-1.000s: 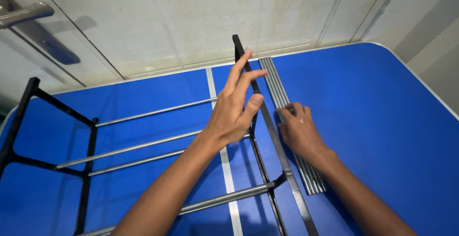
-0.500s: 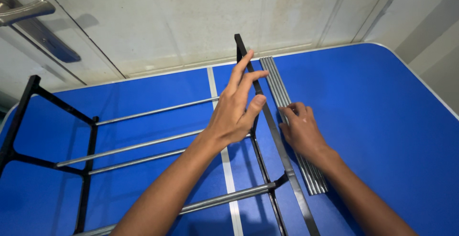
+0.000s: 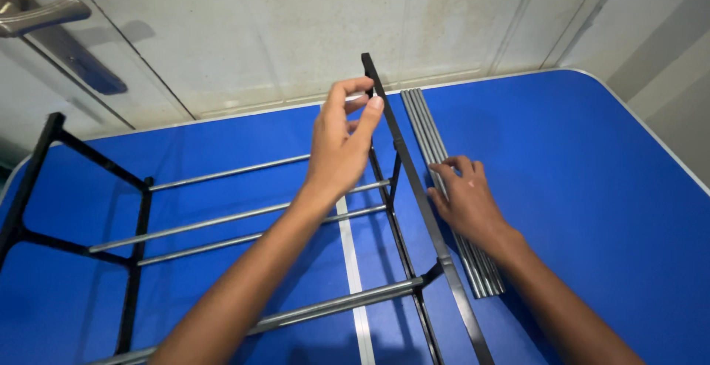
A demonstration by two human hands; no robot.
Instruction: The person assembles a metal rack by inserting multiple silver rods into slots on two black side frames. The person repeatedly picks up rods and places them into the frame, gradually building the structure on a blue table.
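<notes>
Left hand (image 3: pixel 342 143) raised at top of black side frame (image 3: pixel 403 161), thumb and forefinger pinched on end of a thin grey rod (image 3: pixel 355 99). Right hand (image 3: pixel 466 202) laid flat, fingers loosely spread, on bundle of loose grey rods (image 3: pixel 425 124) beside frame on blue table (image 3: pixel 592 187).

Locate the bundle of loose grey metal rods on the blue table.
In the head view, the loose grey rods lie right of centre on the blue table, beside the black frame bar, under the right hand.
</notes>
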